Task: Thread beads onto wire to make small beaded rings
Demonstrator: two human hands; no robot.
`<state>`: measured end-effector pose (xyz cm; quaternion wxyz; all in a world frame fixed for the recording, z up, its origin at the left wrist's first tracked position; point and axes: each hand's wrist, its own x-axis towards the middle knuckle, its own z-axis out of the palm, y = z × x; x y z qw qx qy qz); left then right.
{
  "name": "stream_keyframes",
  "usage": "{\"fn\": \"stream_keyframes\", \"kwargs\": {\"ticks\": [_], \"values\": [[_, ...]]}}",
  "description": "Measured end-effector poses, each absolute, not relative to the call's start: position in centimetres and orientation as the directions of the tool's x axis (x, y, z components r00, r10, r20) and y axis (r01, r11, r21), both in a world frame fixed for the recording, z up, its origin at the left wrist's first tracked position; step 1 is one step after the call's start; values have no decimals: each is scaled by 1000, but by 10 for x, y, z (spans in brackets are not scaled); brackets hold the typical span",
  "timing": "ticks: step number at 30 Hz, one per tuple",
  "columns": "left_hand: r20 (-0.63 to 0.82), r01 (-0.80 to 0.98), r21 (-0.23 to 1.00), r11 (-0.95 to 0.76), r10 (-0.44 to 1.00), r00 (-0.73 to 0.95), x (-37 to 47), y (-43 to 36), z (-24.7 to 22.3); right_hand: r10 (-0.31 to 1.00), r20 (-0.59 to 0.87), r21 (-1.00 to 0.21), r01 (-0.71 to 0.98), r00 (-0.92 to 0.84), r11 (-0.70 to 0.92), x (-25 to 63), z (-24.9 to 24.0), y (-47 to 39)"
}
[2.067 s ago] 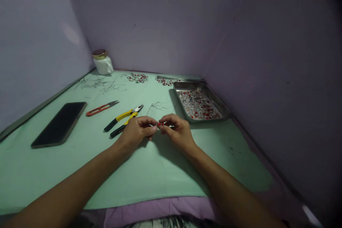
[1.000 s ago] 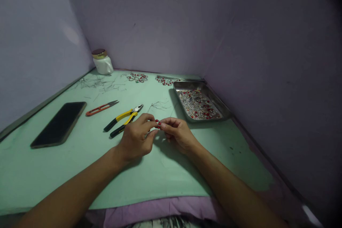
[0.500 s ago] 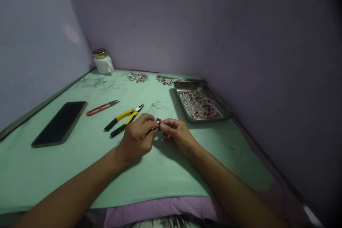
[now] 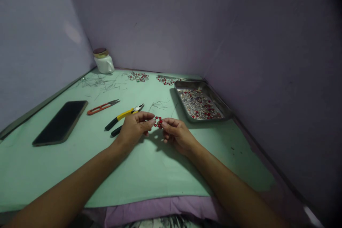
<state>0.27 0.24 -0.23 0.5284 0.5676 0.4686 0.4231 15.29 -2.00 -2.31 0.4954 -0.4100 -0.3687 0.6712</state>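
Both hands, left point(image 4: 133, 130) and right point(image 4: 177, 136), pinch the red bead cluster point(image 4: 158, 122), now spread wider than a second ago.

Both hands, left hand point(image 4: 133, 129) and right hand point(image 4: 177, 134), pinch a red bead cluster point(image 4: 158, 122) over the green mat point(image 4: 149, 171), near yellow-handled pliers point(image 4: 123, 115).

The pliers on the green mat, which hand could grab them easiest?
Probably the left hand: the yellow-handled pliers lie right beside it, partly under its fingers. The right hand is farther over and pinches the small red bead piece.
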Motion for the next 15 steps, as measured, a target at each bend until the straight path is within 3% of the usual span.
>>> {"fn": "stream_keyframes", "kwargs": {"ticks": [4, 9, 15], "values": [[-29, 11, 1000, 27, 962, 272, 4, 1, 1, 966, -181, -916, -327, -184, -234, 153, -23, -20], [-67, 127, 991, 49, 987, 147, 6, -4, 9, 981, -152, -942, -284, -122, -181, 153, -24, -20], [-48, 147, 989, 25, 986, 160, 8, -4, 10, 987, -137, -972, -184, -80, -150, 154, -23, -20]]}}
